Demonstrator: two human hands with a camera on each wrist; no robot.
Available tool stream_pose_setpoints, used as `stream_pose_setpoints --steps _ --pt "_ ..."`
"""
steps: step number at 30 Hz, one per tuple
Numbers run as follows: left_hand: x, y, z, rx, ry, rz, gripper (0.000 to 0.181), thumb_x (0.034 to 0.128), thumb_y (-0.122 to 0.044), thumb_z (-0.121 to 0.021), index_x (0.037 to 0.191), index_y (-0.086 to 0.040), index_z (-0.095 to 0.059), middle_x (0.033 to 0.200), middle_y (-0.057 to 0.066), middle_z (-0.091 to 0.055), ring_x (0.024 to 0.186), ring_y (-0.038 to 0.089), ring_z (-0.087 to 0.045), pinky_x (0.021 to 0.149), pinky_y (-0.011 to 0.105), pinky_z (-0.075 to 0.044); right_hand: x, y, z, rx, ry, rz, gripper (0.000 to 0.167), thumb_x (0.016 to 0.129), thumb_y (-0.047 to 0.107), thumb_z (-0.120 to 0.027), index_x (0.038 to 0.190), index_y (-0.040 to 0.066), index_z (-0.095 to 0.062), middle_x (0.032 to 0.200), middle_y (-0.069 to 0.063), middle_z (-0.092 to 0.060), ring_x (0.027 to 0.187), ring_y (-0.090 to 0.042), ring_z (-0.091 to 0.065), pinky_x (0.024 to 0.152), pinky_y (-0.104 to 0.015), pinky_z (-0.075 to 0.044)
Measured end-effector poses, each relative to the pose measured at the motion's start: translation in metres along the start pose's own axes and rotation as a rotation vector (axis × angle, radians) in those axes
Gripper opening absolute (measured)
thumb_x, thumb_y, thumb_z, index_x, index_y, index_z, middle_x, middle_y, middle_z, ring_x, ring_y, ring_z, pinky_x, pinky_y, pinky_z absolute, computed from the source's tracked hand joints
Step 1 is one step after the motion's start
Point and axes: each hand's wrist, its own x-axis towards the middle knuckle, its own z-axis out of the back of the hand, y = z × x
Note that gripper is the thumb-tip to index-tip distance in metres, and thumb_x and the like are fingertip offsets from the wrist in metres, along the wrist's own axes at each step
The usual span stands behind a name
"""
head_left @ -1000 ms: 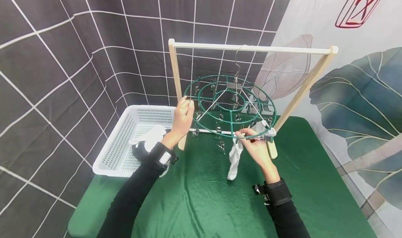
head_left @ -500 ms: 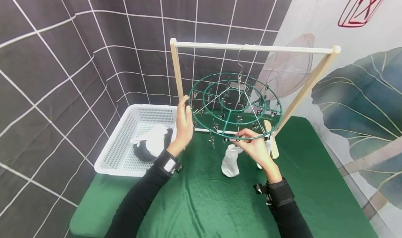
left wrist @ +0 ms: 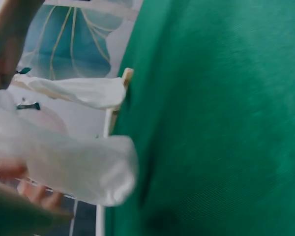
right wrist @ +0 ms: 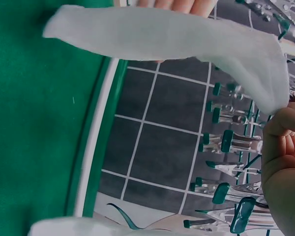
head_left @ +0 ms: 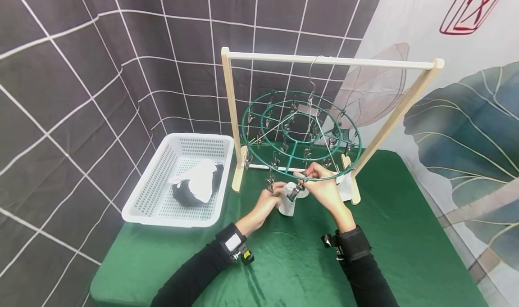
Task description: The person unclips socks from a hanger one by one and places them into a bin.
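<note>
A white sock [head_left: 287, 204] hangs below the front rim of a round green clip hanger [head_left: 293, 156]. My right hand [head_left: 323, 187] is at that rim and pinches the sock's upper edge, beside a metal clip [head_left: 297, 191]. In the right wrist view my right hand [right wrist: 290, 142] has its thumb at the sock's top corner [right wrist: 270, 93]. My left hand [head_left: 265, 205] is beside the sock, its extended fingers reaching behind it. The left wrist view shows the sock [left wrist: 88, 167] blurred, partly covering the left fingers [left wrist: 44, 196]. A second white sock [left wrist: 88, 92] hangs behind.
The hanger hangs by its hook from a wooden stand's white bar [head_left: 275, 58]. Several loose clips dangle around it. On the green-covered table [head_left: 284, 262], a white plastic basket [head_left: 134, 203] at the left holds white and dark grey cloth items [head_left: 200, 185].
My left hand has left the hanger's left rim and come down right to the sock. The hanger has turned, and the sock has shifted left. My right hand stays at the front rim.
</note>
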Motion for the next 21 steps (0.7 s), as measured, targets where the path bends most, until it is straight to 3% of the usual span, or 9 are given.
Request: stream_pose_setpoints --steps 2,4,8,13,16,21 --pt "-0.003 0.004 -0.002 0.019 0.082 0.034 0.052 0.0724 0.006 -0.050 0.124 0.001 -0.057 0.113 0.015 -0.066 0.100 0.014 -0.058 0.074 0.024 -0.044 0.000 -0.001 -0.001 0.000 0.002 -0.009 0.028 0.081 0.022 -0.077 0.075 0.007 -0.054 0.054 0.000 -0.053 0.044 -0.005 -0.040 0.041 -0.021 -0.033" --pt "-0.007 0.006 -0.002 0.033 0.102 0.042 0.043 0.0765 0.000 -0.051 0.118 0.003 -0.061 0.103 0.013 -0.068 0.086 0.011 -0.059 0.074 0.023 -0.044 0.000 -0.002 -0.001 0.001 -0.001 -0.008 0.029 0.081 0.025 -0.076 0.074 0.008 -0.054 0.055 0.000 -0.055 0.043 -0.006 -0.042 0.039 -0.021 -0.033" --pt "-0.010 0.008 0.000 0.002 0.067 0.051 0.032 0.0810 -0.006 -0.049 0.106 0.006 -0.065 0.082 0.004 -0.065 0.064 0.007 -0.056 0.058 0.021 -0.046 -0.001 -0.004 0.002 -0.002 -0.003 0.009 0.028 0.083 0.023 -0.075 0.072 0.008 -0.053 0.057 0.001 -0.056 0.043 -0.006 -0.042 0.039 -0.021 -0.034" --pt "-0.011 0.012 0.004 -0.009 0.021 0.038 0.026 0.0880 -0.008 -0.046 0.095 0.012 -0.062 0.068 -0.003 -0.057 0.054 0.007 -0.052 0.047 0.020 -0.043 -0.002 -0.008 0.003 -0.053 0.007 0.003 0.037 0.088 0.026 -0.068 0.062 0.012 -0.046 0.050 0.006 -0.038 0.044 -0.006 -0.030 0.042 -0.023 -0.025" --pt "-0.012 0.013 0.007 0.043 -0.011 0.005 0.025 0.0894 -0.009 -0.046 0.081 0.009 -0.060 0.062 -0.004 -0.053 0.051 0.008 -0.050 0.046 0.021 -0.041 -0.003 -0.010 0.002 -0.078 0.011 -0.010 0.046 0.091 0.031 -0.063 0.056 0.014 -0.039 0.049 0.008 -0.029 0.044 -0.006 -0.024 0.043 -0.024 -0.020" --pt "-0.011 0.011 0.011 0.151 -0.062 -0.085 0.027 0.0884 -0.010 -0.046 0.067 0.002 -0.057 0.058 -0.003 -0.051 0.049 0.007 -0.047 0.046 0.020 -0.039 -0.004 -0.015 -0.001 -0.073 -0.017 -0.001 0.047 0.093 0.030 -0.060 0.055 0.014 -0.039 0.049 0.008 -0.027 0.045 -0.007 -0.023 0.043 -0.026 -0.020"
